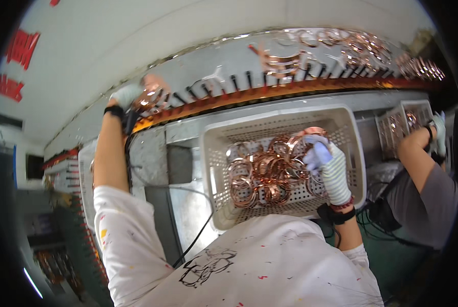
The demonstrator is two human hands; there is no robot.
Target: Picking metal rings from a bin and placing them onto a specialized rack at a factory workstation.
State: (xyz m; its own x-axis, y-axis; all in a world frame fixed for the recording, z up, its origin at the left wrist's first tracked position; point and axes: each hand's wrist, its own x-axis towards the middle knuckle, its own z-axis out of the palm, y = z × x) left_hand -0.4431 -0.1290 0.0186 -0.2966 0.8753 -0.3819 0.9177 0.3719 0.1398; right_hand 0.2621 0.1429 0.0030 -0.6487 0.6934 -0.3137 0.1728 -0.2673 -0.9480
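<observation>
My left hand [129, 96], in a pale glove, is raised to the row of black pegs [208, 88] on the orange rail and holds copper rings [149, 98] against them. Down in the white perforated basket [214, 153], my right hand [327, 165], in a striped knit glove, grips a copper ring [310, 134] at the top of the heap. The basket holds several tangled copper rings [262, 176]. More copper rings [290, 61] hang on pegs further right along the rail.
A co-worker in a grey shirt [428, 199] at the right reaches a gloved hand [438, 133] toward a second basket [397, 128] of rings. A black cable [198, 235] runs from my left wrist down across the metal bench. Racks stand at the left.
</observation>
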